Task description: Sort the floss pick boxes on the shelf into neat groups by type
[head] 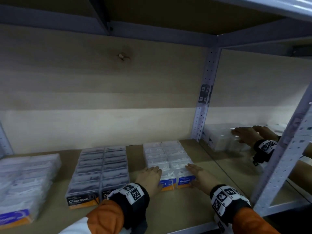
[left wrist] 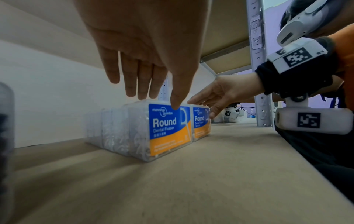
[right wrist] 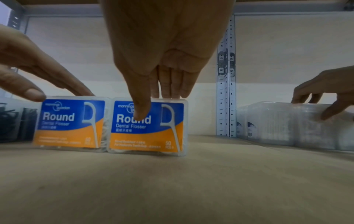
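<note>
Left hand [head: 150,177] flat, fingers straight on the front-left Round box [left wrist: 168,128], right hand [head: 196,174] likewise flat on the front-right Round box [right wrist: 147,125], Round rows just beside the mirrored side panel [head: 253,115], bare shelf board [head: 177,208] in front, Charcoal rows [head: 99,173] near on the left, wrist views alone showing the labels whole

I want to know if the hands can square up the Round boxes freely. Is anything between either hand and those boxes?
Nothing visible. The left hand and right hand already rest fingers straight on the front Round boxes.
</note>
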A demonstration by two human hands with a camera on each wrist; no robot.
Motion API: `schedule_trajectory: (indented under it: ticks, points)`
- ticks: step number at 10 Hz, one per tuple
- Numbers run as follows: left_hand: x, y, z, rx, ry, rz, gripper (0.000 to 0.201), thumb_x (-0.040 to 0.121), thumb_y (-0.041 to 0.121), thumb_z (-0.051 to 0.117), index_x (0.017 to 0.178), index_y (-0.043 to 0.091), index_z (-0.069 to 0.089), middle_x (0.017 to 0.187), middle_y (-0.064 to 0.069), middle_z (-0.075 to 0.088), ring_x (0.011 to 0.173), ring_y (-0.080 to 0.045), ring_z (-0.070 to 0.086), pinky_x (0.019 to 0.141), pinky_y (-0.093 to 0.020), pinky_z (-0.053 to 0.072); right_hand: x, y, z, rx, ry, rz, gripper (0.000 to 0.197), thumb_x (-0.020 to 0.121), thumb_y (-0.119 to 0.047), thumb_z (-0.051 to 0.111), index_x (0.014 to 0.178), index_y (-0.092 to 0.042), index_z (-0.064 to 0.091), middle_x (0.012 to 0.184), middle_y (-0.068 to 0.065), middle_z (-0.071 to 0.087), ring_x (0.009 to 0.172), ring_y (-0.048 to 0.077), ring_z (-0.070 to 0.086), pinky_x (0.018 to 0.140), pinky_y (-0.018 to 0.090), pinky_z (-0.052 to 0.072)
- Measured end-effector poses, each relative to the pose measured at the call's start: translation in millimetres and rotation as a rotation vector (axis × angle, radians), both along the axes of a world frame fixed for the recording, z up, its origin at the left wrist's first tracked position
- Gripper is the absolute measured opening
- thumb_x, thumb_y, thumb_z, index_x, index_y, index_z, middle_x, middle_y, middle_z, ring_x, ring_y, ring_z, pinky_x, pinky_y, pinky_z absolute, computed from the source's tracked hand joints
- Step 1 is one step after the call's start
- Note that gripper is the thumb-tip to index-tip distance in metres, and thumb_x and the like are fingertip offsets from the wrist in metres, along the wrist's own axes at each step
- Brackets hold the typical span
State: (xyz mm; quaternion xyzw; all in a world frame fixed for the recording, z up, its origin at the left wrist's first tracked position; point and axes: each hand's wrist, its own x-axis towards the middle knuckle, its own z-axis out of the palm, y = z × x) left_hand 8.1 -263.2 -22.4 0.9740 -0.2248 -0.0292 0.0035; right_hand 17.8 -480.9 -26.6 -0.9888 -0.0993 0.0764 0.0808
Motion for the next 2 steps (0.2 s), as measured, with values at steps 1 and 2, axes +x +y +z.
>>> schedule_trajectory:
  ticks: [1,2]
  points:
    - [-5.2,2.1,1.5,-0.015,-0.012,0.008,0.051,0.097,0.029,0.040,0.142,0.008,0.032,0.149,-0.010,0.033,0.135,-0.023,0.035,0.112,-0.032,0.024,-5.2,2.1,1.6,0.029,0.008,-0.015,0.070,0.095,-0.021,0.052,0.152,-0.018,0.013,0.161,-0.002,0.006,0.148,0.008,0.014,0.116,0.017,0.014]
    - [-11.0,2.3,4.1,-0.035,0.004,0.005,0.050,0.097,0.029,0.040,0.142,0.009,0.032,0.150,-0.009,0.033,0.135,-0.023,0.035,0.112,-0.032,0.024,-9.9,4.1,4.5,0.041,0.008,-0.007,0.070,0.095,-0.021,0.051,0.152,-0.017,0.012,0.161,-0.001,0.005,0.148,0.008,0.014,0.116,0.016,0.013]
